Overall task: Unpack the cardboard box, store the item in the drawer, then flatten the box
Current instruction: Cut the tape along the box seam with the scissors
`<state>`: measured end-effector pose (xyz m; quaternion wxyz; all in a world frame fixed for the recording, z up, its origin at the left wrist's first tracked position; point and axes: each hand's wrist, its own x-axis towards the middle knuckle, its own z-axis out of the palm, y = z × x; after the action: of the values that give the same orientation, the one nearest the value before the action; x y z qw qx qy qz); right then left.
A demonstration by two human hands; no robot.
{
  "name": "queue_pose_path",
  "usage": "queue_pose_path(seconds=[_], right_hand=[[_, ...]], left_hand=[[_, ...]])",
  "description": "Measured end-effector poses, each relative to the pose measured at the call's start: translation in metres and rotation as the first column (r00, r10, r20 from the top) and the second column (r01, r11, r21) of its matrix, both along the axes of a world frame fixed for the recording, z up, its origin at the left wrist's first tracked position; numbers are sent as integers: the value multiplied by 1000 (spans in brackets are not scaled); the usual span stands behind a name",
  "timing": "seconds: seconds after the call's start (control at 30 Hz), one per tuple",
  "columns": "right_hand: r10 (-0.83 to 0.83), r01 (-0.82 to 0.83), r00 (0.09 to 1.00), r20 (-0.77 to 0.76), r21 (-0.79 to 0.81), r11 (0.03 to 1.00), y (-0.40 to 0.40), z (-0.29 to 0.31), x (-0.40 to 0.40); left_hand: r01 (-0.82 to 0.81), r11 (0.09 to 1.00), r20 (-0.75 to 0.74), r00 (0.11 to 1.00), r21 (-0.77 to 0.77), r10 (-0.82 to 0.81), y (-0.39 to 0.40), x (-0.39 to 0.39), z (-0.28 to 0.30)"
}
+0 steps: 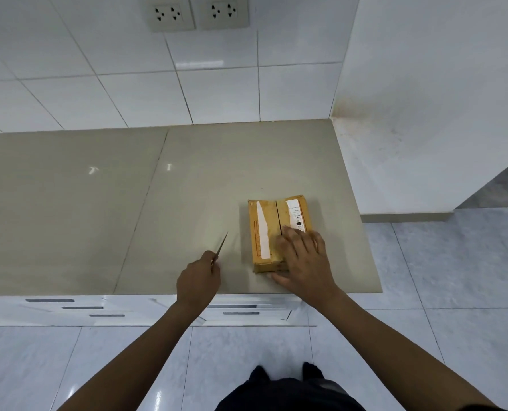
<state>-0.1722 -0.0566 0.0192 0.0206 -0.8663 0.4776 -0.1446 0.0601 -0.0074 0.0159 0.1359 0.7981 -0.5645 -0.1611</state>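
A small yellow-brown cardboard box (269,229) lies flat on the beige countertop (98,203), near its right front corner. Its top flaps are closed, with a dark seam down the middle and white labels on both halves. My right hand (303,259) rests flat on the box's near right part, fingers spread, thumb against the near end. My left hand (198,280) is to the left of the box, closed around the handle of a thin knife (222,244) whose blade points up and away, just above the counter. The box's contents are hidden.
White drawer fronts (241,310) with dark slot handles run below the counter's front edge. A tiled wall with two sockets (198,11) stands behind. A white wall (424,114) bounds the counter on the right. Pale floor tiles and my feet show below.
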Motion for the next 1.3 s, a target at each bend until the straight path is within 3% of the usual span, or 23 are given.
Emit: queue_pose_path(seconds=[0.1,0.2,0.3,0.43,0.6,0.8,1.1,1.3], right_hand=[[-33,32,999,40,35,999,1,-1,4],[-58,53,997,52,87,995,-4,-3,-8],[-102,91,993,53,169,981,-9,-5,-23],[-65,46,993,96,189,981,-11,-9,-29],[-87,63,986,139,172,983,-7,-10,-22],[-110,84,983,149,172,981,-4,-8,-15],[-67,47,991,115,171,984,-7,-2,-19],[-76,56,991,109,179,982,-6,-3,-17]], left_hand=[[113,993,-81,990,-22,-115,4,3,5],[344,935,-90,932,-89,-352,20,20,10],[546,827,-4,834,-135,-551,30,28,15],[650,753,76,760,-103,-646,14,18,20],[673,737,42,740,-62,-671,-2,8,27],[621,784,-66,782,1,-620,-11,-6,30],[694,720,-76,719,7,-691,-14,1,34],[568,823,-186,810,17,-556,2,25,30]])
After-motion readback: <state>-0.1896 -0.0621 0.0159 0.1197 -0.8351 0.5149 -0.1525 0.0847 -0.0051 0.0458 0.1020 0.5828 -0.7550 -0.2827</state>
